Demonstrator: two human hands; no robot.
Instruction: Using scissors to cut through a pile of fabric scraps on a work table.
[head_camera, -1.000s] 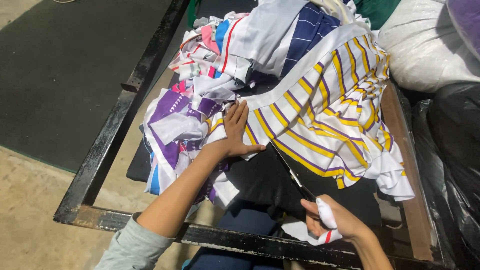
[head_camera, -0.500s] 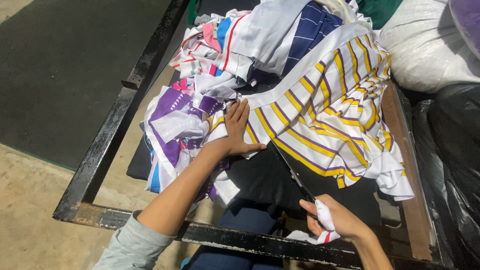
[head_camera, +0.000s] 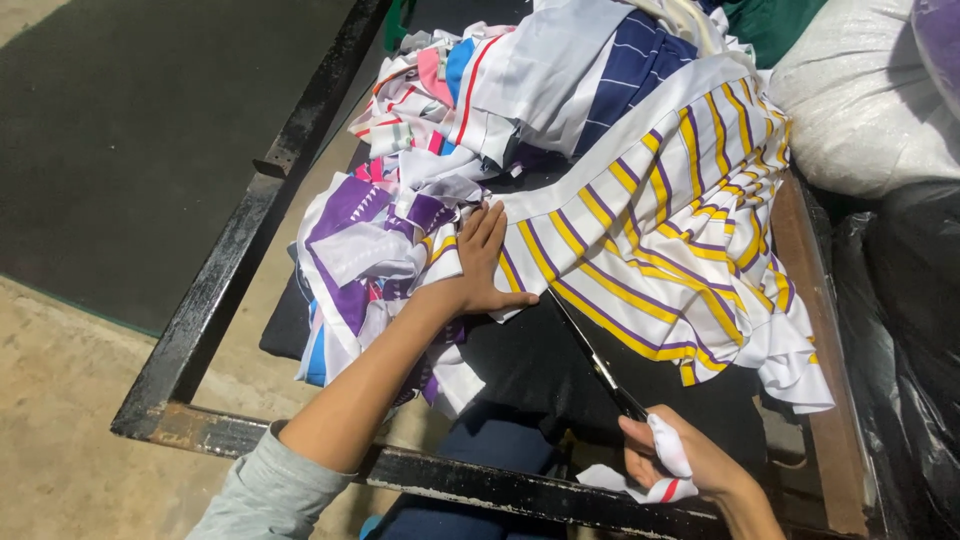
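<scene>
My left hand (head_camera: 480, 265) lies flat, fingers spread, on the near edge of a white cloth with yellow and purple stripes (head_camera: 680, 230), pinning it to the dark work surface. My right hand (head_camera: 675, 460), with a white rag wrapped around it, grips the handles of long dark scissors (head_camera: 595, 355). The blades point up and left, and their tip meets the striped cloth's lower edge just right of my left hand.
A heap of mixed fabric pieces (head_camera: 420, 140) in purple, white, pink and blue lies left and behind. A black metal frame (head_camera: 240, 250) borders the table. A white sack (head_camera: 860, 100) and a black bag (head_camera: 920, 330) stand at the right.
My right hand and the scissors stay at the cloth's lower edge with only a slight shift. My left hand holds the same place on the cloth.
</scene>
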